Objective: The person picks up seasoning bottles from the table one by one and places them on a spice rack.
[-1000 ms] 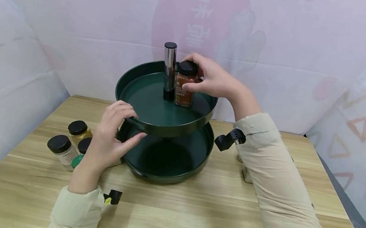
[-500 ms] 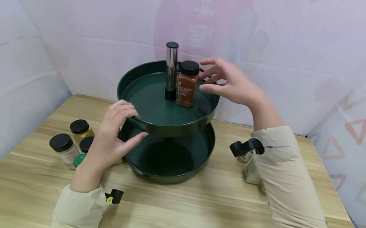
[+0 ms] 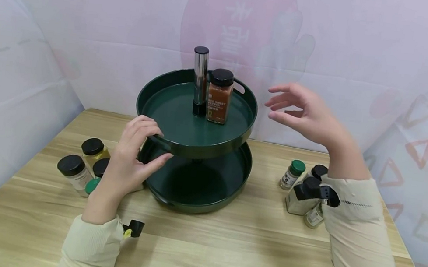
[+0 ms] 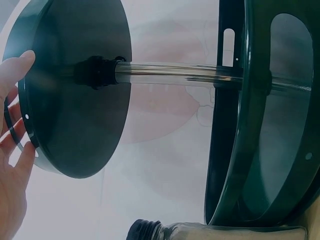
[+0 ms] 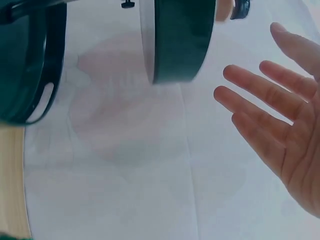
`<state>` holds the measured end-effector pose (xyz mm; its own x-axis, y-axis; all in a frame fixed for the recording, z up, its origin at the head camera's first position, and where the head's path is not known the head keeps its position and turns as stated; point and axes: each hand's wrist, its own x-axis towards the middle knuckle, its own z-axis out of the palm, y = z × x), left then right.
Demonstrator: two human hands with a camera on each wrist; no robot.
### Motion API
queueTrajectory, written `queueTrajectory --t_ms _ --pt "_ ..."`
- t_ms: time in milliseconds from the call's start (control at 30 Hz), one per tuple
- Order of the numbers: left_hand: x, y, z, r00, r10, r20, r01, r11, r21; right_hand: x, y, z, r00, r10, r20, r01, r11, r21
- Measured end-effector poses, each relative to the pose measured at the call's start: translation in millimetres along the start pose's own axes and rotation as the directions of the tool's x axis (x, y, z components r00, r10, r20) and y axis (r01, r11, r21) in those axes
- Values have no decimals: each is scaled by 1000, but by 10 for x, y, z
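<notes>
While wide, the right grip [image 3: 306, 114] well right of pepper jar [image 3: 219, 102], left grip [image 3: 128, 155] around upper tray rim [image 3: 205, 151].

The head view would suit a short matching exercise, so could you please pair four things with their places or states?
Things:
1. orange-red pepper jar
2. left hand
3. right hand
4. lower tray

Places or states:
A. in the air, fingers spread, touching nothing
B. beneath the upper tray
C. upright on the upper tray, beside the metal post
D. holding the upper tray by its rim

Right pairs: 1-C, 2-D, 3-A, 4-B
</notes>
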<state>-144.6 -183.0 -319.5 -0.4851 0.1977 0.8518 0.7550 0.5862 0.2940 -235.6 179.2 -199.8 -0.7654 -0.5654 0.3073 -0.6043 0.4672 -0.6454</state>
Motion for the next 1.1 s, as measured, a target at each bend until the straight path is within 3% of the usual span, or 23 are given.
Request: queueTrajectory --t_ms 333,567,900,1100 --pt "-5 2 1 1000 -6 -5 6 1000 9 -490 151 -136 996 -42 -83 38 998 -42" --pt "2 1 9 1000 2 -7 -2 1000 5 -765 269 -205 991 -7 -137 -6 995 -100" --pt "12 15 14 1000 -5 -8 5 1000 8 -1185 479 -168 988 -6 -152 -22 983 -182" --pt "23 21 35 1000 0 -1 0 1000 5 -1499 612 -124 983 57 -172 -88 980 -180"
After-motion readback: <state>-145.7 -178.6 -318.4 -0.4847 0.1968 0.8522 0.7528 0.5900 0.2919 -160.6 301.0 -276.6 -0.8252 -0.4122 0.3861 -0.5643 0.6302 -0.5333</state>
